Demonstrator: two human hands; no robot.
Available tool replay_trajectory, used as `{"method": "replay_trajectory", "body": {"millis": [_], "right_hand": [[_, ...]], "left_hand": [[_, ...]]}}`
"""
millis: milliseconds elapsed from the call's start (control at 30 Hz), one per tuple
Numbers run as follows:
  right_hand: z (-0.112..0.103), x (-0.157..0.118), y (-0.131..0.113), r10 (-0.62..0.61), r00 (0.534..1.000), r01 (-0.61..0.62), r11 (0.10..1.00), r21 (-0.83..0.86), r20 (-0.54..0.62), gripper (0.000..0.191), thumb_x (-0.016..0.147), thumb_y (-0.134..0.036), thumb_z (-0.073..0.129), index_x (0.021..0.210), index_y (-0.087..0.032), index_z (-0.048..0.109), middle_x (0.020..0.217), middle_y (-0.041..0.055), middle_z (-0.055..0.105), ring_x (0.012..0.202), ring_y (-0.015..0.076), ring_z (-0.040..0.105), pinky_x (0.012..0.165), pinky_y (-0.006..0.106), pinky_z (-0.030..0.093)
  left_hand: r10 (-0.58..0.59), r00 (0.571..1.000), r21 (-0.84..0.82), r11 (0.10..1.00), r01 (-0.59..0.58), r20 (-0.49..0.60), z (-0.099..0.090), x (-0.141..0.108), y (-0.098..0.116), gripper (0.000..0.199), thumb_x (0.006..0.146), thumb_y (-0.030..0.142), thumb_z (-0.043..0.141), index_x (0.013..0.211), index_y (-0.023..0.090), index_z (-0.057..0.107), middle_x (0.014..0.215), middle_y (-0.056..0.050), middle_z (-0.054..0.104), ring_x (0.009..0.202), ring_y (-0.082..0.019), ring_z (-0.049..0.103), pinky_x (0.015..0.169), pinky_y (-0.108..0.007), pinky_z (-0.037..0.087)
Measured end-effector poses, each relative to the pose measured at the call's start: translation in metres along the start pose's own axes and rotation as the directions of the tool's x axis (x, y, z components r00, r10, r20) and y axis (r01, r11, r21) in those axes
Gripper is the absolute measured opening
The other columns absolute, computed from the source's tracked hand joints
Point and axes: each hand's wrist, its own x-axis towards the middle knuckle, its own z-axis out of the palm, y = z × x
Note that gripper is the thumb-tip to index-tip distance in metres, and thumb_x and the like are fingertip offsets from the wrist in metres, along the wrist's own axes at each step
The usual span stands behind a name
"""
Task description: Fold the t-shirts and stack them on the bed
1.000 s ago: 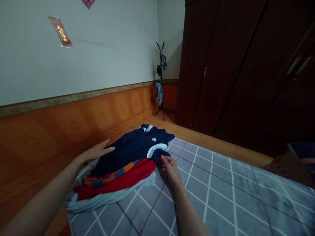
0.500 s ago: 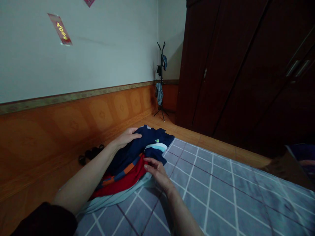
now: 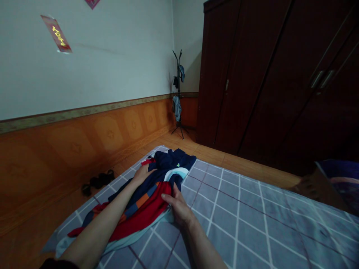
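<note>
A loose pile of garments lies on the bed. Uppermost is a navy-blue top with a white and pale-blue band and a small green mark. Beneath its near side are a red garment with an orange-and-blue checked strip and a pale-blue cloth. My left hand rests on the navy top, thumb stretched out; its far fingertips are partly hidden. Along the pile's right edge, my right hand has thumb and forefinger apart, the thumb against the red garment and the forefinger by the navy sleeve.
The bed has a grey checked sheet. Dark shoes stand on the floor to the left. A coat rack is in the far corner, beside a dark wardrobe. An open box sits at the right.
The navy top has sunk lower and lies more crumpled, with red cloth now showing beyond my left hand. Both hands are lower, and more of the bed's left side shows.
</note>
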Motion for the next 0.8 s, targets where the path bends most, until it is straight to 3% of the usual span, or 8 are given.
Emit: {"method": "replay_trajectory", "body": {"millis": [100,233,300,433,500,600,700,800], "right_hand": [[0.007,-0.004,-0.007,-0.007,0.998,0.005,0.999,0.033,0.066,0.053,0.063,-0.021,0.077,0.113,-0.027,0.059,0.117,0.0021,0.065,0.106,0.0218,0.061,0.096,0.036,0.045],[0.006,-0.001,-0.011,-0.016,1.0,0.015,0.999,0.028,0.027,0.051,0.066,-0.026,0.076,0.114,-0.027,0.059,0.117,0.0021,0.065,0.106,0.0207,0.061,0.096,0.034,0.044],[0.002,0.003,-0.007,-0.02,0.999,0.021,1.0,0.018,-0.029,0.052,0.069,-0.031,0.075,0.117,-0.026,0.058,0.117,0.0033,0.065,0.103,0.0212,0.062,0.092,0.034,0.047],[-0.014,0.012,0.005,-0.012,0.967,0.02,0.999,0.026,-0.256,0.042,0.069,-0.037,0.074,0.106,-0.022,0.063,0.104,0.0059,0.07,0.092,0.0225,0.065,0.079,0.033,0.051],[-0.021,0.016,0.008,-0.008,0.951,0.026,0.998,0.054,-0.308,0.035,0.068,-0.037,0.073,0.098,-0.02,0.065,0.096,0.0062,0.071,0.087,0.0226,0.066,0.073,0.032,0.052],[-0.027,0.019,0.01,-0.019,0.942,0.041,0.997,0.058,-0.335,0.028,0.067,-0.035,0.074,0.089,-0.02,0.066,0.086,0.005,0.071,0.078,0.0213,0.066,0.065,0.029,0.051],[-0.031,0.02,0.011,-0.068,0.908,0.037,0.996,-0.083,-0.414,0.029,0.07,-0.038,0.071,0.092,-0.02,0.066,0.078,0.0033,0.07,0.068,0.0189,0.064,0.057,0.028,0.048],[-0.04,0.022,0.01,-0.206,0.832,0.042,0.949,-0.313,-0.515,0.029,0.068,-0.04,0.071,0.088,-0.02,0.066,0.073,0.0024,0.068,0.063,0.0179,0.061,0.054,0.027,0.046]], "left_hand": [[0.08,0.997,-0.092,0.992,-0.081,-0.015,-0.01,0.005,0.009,0.041,0.078,0.052,0.053,0.098,0.017,0.065,0.095,-0.007,0.071,0.094,-0.029,0.063,0.08,-0.035,0.047],[0.116,0.989,-0.156,0.979,-0.128,-0.09,-0.02,0.016,0.017,0.042,0.084,0.052,0.045,0.1,0.018,0.063,0.097,-0.006,0.069,0.092,-0.024,0.063,0.082,-0.032,0.045],[0.085,0.988,-0.156,0.982,-0.105,-0.13,-0.013,0.021,0.014,0.033,0.082,0.049,0.049,0.09,0.02,0.062,0.088,-0.006,0.068,0.09,-0.025,0.062,0.082,-0.032,0.043],[0.008,0.987,-0.184,0.982,-0.038,-0.161,0.014,0.022,0.002,0.021,0.075,0.04,0.057,0.065,0.021,0.056,0.067,-0.005,0.062,0.077,-0.027,0.061,0.077,-0.034,0.044],[-0.012,0.978,-0.221,0.975,-0.036,-0.21,0.019,0.02,-0.003,0.022,0.078,0.04,0.051,0.066,0.022,0.055,0.069,-0.005,0.062,0.079,-0.026,0.06,0.078,-0.035,0.044],[-0.031,0.941,-0.285,0.956,-0.071,-0.337,0.011,0.017,-0.001,0.03,0.087,0.043,0.037,0.076,0.021,0.054,0.08,-0.005,0.062,0.088,-0.024,0.058,0.083,-0.033,0.042],[-0.034,0.91,-0.346,0.93,-0.122,-0.414,0.002,0.016,0.009,0.037,0.09,0.048,0.03,0.078,0.02,0.052,0.081,-0.004,0.06,0.086,-0.022,0.056,0.08,-0.029,0.042],[0.018,0.926,-0.398,0.9,-0.179,-0.376,0.009,0.018,0.017,0.037,0.089,0.05,0.035,0.076,0.02,0.053,0.078,-0.003,0.06,0.081,-0.02,0.057,0.076,-0.026,0.044]]}}
